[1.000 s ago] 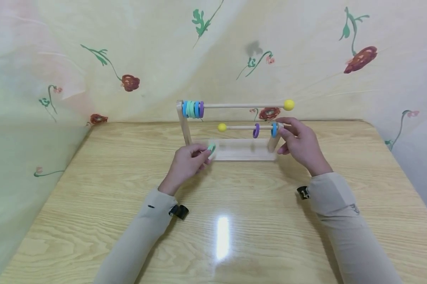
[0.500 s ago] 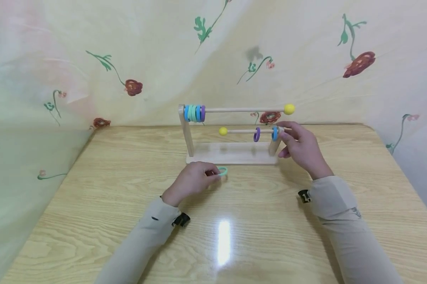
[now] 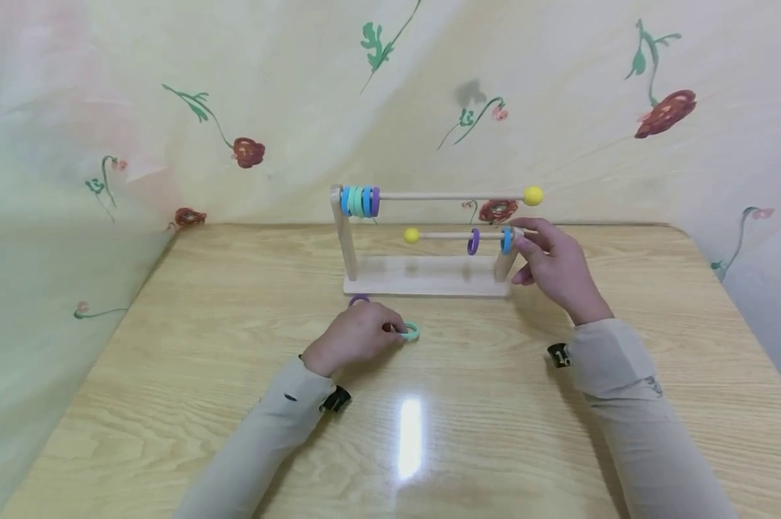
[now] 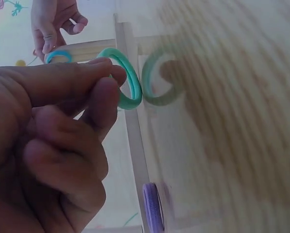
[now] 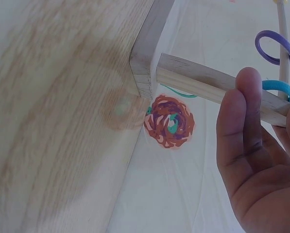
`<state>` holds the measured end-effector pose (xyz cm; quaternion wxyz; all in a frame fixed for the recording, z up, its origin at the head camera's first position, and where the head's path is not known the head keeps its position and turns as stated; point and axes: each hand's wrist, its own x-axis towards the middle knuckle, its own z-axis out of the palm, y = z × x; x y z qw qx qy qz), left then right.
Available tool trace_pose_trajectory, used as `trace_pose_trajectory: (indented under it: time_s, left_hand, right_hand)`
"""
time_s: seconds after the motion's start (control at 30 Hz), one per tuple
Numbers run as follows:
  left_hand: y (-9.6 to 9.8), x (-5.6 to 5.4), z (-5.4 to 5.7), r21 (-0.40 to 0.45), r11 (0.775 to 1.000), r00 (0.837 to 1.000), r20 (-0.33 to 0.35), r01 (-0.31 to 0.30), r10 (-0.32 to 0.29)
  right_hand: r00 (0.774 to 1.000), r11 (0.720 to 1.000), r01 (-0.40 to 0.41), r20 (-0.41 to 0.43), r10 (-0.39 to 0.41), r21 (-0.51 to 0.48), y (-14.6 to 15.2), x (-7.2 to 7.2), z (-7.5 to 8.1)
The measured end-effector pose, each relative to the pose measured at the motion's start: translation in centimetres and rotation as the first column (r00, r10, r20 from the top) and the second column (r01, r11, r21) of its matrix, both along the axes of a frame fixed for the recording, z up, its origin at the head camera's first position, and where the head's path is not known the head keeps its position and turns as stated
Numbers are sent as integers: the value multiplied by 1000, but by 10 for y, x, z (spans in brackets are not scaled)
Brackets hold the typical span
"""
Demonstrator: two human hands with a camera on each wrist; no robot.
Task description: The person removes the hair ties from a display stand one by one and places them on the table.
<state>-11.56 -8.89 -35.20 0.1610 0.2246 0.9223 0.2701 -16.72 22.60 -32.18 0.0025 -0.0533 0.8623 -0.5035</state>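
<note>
My left hand (image 3: 358,335) pinches a mint green hair tie (image 4: 133,82) between thumb and fingertips, low over the table in front of a wooden stand (image 3: 429,280). A purple hair tie (image 4: 153,208) lies by the stand's base, partly behind this hand in the head view. My right hand (image 3: 554,270) grips the top of the stand's short right post (image 5: 198,73). Beside its fingers, a blue hair tie (image 3: 506,241) hangs on the lower rod, and a purple loop (image 5: 258,43) hangs farther along it. Several blue, mint and purple hair ties (image 3: 360,202) sit bunched on the upper rod's left end.
Yellow balls cap the upper rod (image 3: 533,196) and the lower rod (image 3: 411,236) at their free ends. A tall left post (image 3: 345,238) carries the upper rod. Behind the wooden table (image 3: 234,267) hangs a flowered cloth (image 3: 299,108).
The left hand has come down from the stand's base toward the table front with the mint hair tie, and the purple tie behind it has come into view. The right hand keeps its place.
</note>
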Motion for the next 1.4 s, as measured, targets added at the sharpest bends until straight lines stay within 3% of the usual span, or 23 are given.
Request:
trace_pose_trajectory:
  time_s: [0.13,0.4,0.5,0.6,0.7,0.73,0.8,0.93,0.97,1.1,1.2,1.3,1.4]
  left_hand:
    - [-6,1,-4,-25,1000,1000,6,-19,19]
    - [-15,3,-5,-75,991,993,-53,-107,103]
    - [-13,7,-4,-74,991,993,-31,-113,111]
    - [-8,15,-5,-31,991,991,15,-130,131]
    - [-3,24,-10,103,984,987,76,-148,141]
    - [-1,26,-12,172,973,984,112,-155,137]
    - [1,32,-17,330,925,965,236,-187,111]
    - [2,36,-27,515,796,894,443,-317,69]
    - [2,34,-28,535,769,879,472,-351,73]
    - [-2,25,-31,578,696,856,506,-426,103]
    - [-6,17,-31,589,675,849,518,-444,106]
    - [-8,8,-31,586,686,856,507,-430,104]
    - [-8,-1,-31,577,715,874,476,-396,100]
  right_hand:
    - [1000,1000,-8,2,8,-2,-3,-3,-2]
    - [1000,1000,11,-11,-12,-13,-3,-2,-2]
    - [1000,1000,21,-15,-21,-10,0,-1,-2]
    - [1000,1000,20,-24,-20,-21,1,-3,-3]
    - [999,999,23,-33,-24,-34,1,-5,-2]
    - [999,999,24,-34,-25,-37,1,-5,-3]
    - [999,999,25,-27,-26,-41,0,-7,-3]
    - [1000,999,27,-11,-27,-38,-2,-9,-5]
    - [1000,999,29,-8,-29,-37,-2,-10,-5]
    - [999,999,32,5,-32,-35,-3,-11,-4]
    - [999,999,33,17,-33,-38,-4,-11,-3]
    - [999,999,34,24,-33,-43,-3,-10,-4]
    - [999,999,37,26,-36,-38,-2,-8,-4]
